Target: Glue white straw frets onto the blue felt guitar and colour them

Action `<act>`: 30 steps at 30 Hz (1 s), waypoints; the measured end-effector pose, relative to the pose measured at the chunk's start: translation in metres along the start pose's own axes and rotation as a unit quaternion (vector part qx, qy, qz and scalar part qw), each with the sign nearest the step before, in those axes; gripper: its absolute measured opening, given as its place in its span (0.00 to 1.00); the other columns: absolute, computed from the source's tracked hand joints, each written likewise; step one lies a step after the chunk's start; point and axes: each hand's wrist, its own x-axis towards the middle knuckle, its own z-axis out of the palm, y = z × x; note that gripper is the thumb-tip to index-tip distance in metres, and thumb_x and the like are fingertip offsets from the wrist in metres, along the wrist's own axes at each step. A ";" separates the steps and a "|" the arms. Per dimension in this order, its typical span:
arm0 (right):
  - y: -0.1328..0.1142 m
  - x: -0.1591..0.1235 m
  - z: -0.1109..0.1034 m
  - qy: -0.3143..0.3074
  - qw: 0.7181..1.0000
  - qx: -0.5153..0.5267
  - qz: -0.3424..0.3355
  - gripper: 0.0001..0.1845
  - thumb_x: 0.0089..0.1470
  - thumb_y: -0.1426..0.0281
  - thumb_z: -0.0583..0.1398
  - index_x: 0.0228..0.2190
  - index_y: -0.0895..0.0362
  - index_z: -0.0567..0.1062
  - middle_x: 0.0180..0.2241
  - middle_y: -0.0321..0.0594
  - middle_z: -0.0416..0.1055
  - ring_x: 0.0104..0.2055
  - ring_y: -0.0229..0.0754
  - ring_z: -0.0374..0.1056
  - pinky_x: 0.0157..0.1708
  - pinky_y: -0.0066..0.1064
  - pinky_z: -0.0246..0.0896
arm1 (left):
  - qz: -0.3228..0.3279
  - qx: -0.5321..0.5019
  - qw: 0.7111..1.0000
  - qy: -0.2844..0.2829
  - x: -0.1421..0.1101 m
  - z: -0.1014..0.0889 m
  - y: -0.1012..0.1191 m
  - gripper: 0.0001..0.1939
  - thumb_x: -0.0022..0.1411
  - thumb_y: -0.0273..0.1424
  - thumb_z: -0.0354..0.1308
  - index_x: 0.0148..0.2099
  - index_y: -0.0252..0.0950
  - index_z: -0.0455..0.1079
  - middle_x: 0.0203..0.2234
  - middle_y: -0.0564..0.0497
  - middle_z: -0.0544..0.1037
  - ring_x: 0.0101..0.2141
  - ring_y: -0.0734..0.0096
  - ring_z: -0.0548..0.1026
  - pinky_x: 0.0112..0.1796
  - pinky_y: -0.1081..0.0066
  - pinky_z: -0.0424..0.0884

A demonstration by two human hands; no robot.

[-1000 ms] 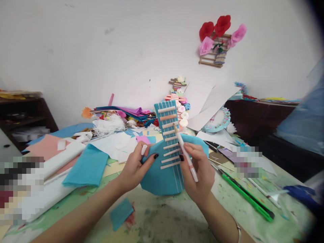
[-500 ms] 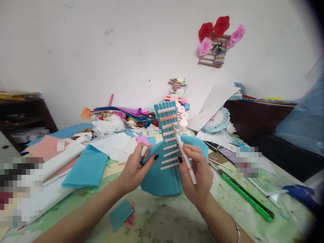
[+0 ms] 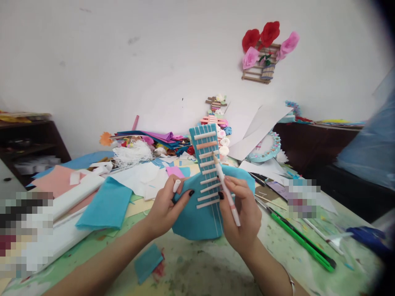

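Guitar of blue material [image 3: 197,226] is held upright, with a slight lean, in front of the person, above the near part of the surface [image 3: 200,267]. I cannot tell if its lower edge touches there.

The left hand [image 3: 168,205] pinches its left edge, thumb on the front and the other fingers bent behind, I think to keep it steady. The same fingers also keep a small white cap [image 3: 176,186], probably so that it is not lost among the scraps.

The right hand [image 3: 245,205] has its fingers closed around a white pen [image 3: 226,189], like for writing. Its tip is at the right end of the third stick [image 3: 206,156] from the top, and seems to touch it. The second stick [image 3: 206,145] is orange, while the top stick [image 3: 205,135] is white.

On the right lies a green cutter [image 3: 304,242], perhaps placed there to be within easy reach.

As for containers, the dark shelf [image 3: 27,117] at left has white things [image 3: 37,166] inside, maybe papers. The blue plastic bag [image 3: 367,139] at right does not show clearly what it contains.
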 end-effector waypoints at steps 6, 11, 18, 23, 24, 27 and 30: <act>0.000 0.000 -0.002 -0.008 1.000 0.005 -0.005 0.22 0.55 0.83 0.56 0.50 0.55 0.68 0.44 0.48 0.72 0.47 0.49 0.69 0.45 0.47 0.69 | 0.002 0.002 1.000 -0.003 0.000 0.000 0.001 0.14 0.68 0.35 0.49 0.32 0.42 0.47 0.23 0.61 0.54 0.19 0.78 0.51 0.22 0.74 0.52; 0.000 -0.001 -0.003 -0.035 0.999 0.016 -0.010 0.22 0.54 0.83 0.57 0.50 0.56 0.68 0.44 0.47 0.72 0.47 0.48 0.69 0.46 0.46 0.68 | 0.000 0.000 1.000 0.001 0.000 0.000 -0.001 0.14 0.67 0.35 0.51 0.32 0.42 0.47 0.23 0.61 0.54 0.20 0.78 0.52 0.22 0.74 0.53; -0.003 -0.001 -0.002 -0.022 1.000 0.016 -0.009 0.22 0.54 0.82 0.57 0.50 0.56 0.69 0.43 0.48 0.73 0.46 0.48 0.70 0.44 0.46 0.69 | -0.003 0.012 1.000 0.005 -0.002 0.000 0.003 0.15 0.67 0.35 0.51 0.31 0.42 0.47 0.21 0.62 0.55 0.19 0.78 0.52 0.21 0.75 0.52; -0.002 -0.006 -0.005 0.052 0.997 0.054 0.026 0.24 0.53 0.82 0.57 0.51 0.56 0.69 0.45 0.48 0.72 0.49 0.50 0.70 0.46 0.48 0.69 | 0.026 0.055 0.998 0.025 -0.002 -0.002 0.006 0.15 0.66 0.33 0.51 0.31 0.42 0.47 0.19 0.62 0.57 0.18 0.78 0.54 0.21 0.75 0.54; -0.003 -0.007 -0.006 0.060 0.996 0.066 0.024 0.25 0.54 0.81 0.56 0.53 0.56 0.69 0.45 0.48 0.72 0.48 0.50 0.70 0.47 0.49 0.69 | 0.040 0.075 0.995 0.045 -0.001 -0.004 0.006 0.15 0.65 0.32 0.52 0.31 0.42 0.48 0.19 0.62 0.59 0.19 0.78 0.56 0.22 0.75 0.55; -0.008 -0.003 -0.010 0.021 0.998 0.065 0.001 0.28 0.54 0.80 0.55 0.57 0.56 0.65 0.48 0.49 0.72 0.49 0.51 0.71 0.49 0.52 0.68 | 0.099 0.150 0.978 0.106 0.001 -0.011 0.006 0.14 0.65 0.29 0.52 0.31 0.42 0.48 0.23 0.59 0.68 0.20 0.77 0.61 0.23 0.76 0.58; -0.015 0.007 -0.011 -0.023 0.999 0.040 -0.027 0.27 0.52 0.82 0.56 0.53 0.57 0.69 0.46 0.50 0.72 0.49 0.51 0.70 0.47 0.49 0.70 | 0.179 0.221 0.952 0.113 0.005 -0.018 0.005 0.13 0.65 0.25 0.51 0.33 0.42 0.49 0.32 0.54 0.77 0.27 0.74 0.72 0.29 0.75 0.65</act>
